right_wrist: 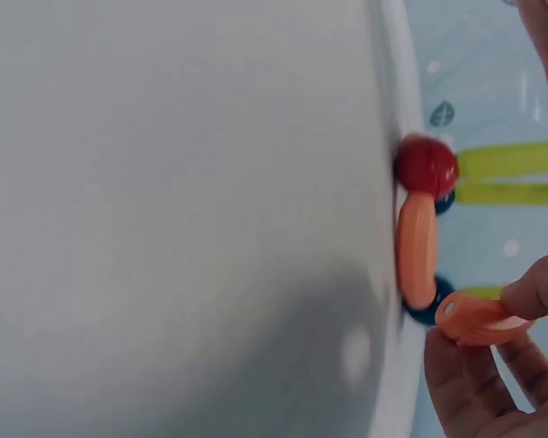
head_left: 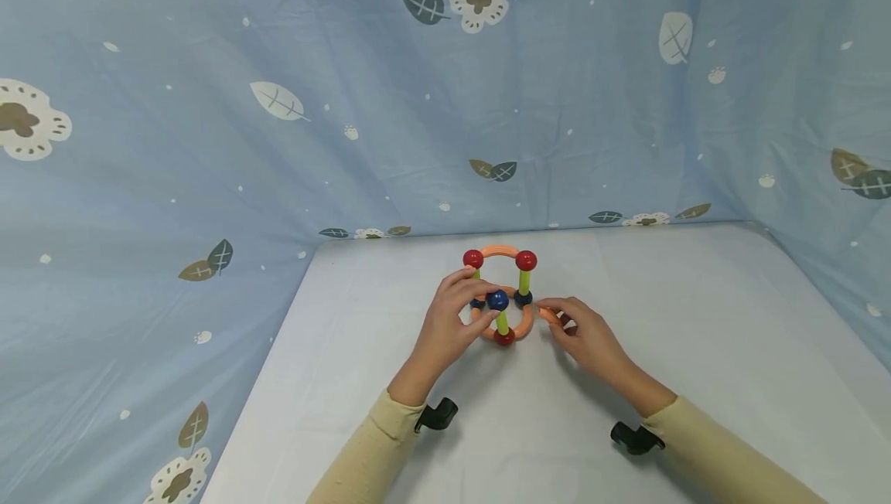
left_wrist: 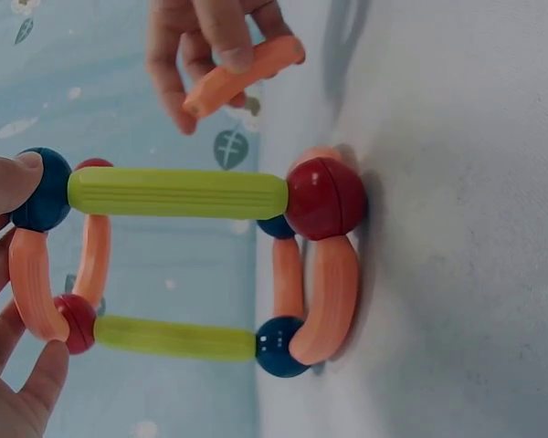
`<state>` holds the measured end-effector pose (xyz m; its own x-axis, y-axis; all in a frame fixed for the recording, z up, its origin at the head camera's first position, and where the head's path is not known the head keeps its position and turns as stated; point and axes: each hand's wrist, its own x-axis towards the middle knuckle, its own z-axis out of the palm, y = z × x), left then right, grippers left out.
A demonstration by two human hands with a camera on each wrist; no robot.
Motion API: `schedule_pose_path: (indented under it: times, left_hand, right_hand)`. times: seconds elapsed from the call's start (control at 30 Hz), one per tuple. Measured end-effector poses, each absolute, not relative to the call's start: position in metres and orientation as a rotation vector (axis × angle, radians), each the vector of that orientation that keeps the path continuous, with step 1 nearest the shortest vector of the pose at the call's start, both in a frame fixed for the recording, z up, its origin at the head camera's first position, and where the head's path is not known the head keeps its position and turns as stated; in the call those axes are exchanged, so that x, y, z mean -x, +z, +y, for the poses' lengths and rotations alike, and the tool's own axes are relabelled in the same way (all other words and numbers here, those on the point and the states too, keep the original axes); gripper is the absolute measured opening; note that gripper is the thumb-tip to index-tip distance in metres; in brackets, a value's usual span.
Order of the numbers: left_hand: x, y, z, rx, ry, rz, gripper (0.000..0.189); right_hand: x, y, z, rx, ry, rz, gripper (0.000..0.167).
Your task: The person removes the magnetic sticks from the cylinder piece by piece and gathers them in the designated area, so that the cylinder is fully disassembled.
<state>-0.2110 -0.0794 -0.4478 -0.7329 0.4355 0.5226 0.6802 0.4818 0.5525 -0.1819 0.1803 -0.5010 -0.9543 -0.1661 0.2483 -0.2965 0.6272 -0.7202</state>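
Observation:
A magnetic stick-and-ball frame stands on the table, made of red balls, blue balls, green sticks and curved orange sticks. My left hand (head_left: 445,325) grips its top at the near-left side. Fingers touch the upper blue ball (left_wrist: 44,189) and reach the red ball (left_wrist: 75,322) at the other end of a curved orange stick (left_wrist: 34,285). Under the blue ball, a green stick (left_wrist: 178,193) runs down to a lower red ball (left_wrist: 326,198). Right of the frame, my right hand (head_left: 588,336) pinches a loose curved orange stick (right_wrist: 479,319) between thumb and fingers, close to a lower blue ball (right_wrist: 427,303).
A white cloth covers the table (head_left: 696,318). Behind it and at the sides hangs a blue curtain (head_left: 390,102) with leaf and flower prints. Black wrist mounts (head_left: 437,414) sit at both sleeves.

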Motion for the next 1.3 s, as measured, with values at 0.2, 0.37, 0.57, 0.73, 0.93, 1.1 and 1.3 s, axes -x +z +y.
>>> schedule_pose_path:
  times: [0.2,0.37,0.57,0.73,0.93,1.1,1.3]
  left_hand:
    - [0.211,-0.448,-0.079,0.93,-1.11,-2.434,0.034]
    - [0.211,-0.448,-0.079,0.915,-1.129,-2.445,0.036]
    - [0.211,-0.448,-0.079,0.906,-1.125,-2.469,0.037]
    - [0.211,-0.448,-0.079,0.92,-1.138,-2.456,0.037]
    - [0.212,-0.448,-0.079,0.941,-1.146,-2.431,0.034]
    - [0.212,-0.448,-0.078,0.926,-1.151,-2.444,0.034]
    - [0.212,-0.448,-0.079,0.914,-1.13,-2.457,0.034]
  right_hand:
    - [0.184,-0.508,0.203,-0.312,1.224,-2.718,0.041]
    - [0.188,-0.513,0.221,-0.226,1.205,-2.756,0.037]
    - [0.193,-0.517,0.242,-0.21,1.137,-2.757,0.034]
    - [0.196,-0.519,0.257,-0.205,1.062,-2.749,0.033]
    - [0.2,-0.518,0.272,-0.155,1.032,-2.76,0.029]
    - [0.202,-0.519,0.28,-0.098,1.021,-2.777,0.029]
    - [0.203,-0.519,0.284,-0.063,1.027,-2.798,0.029]
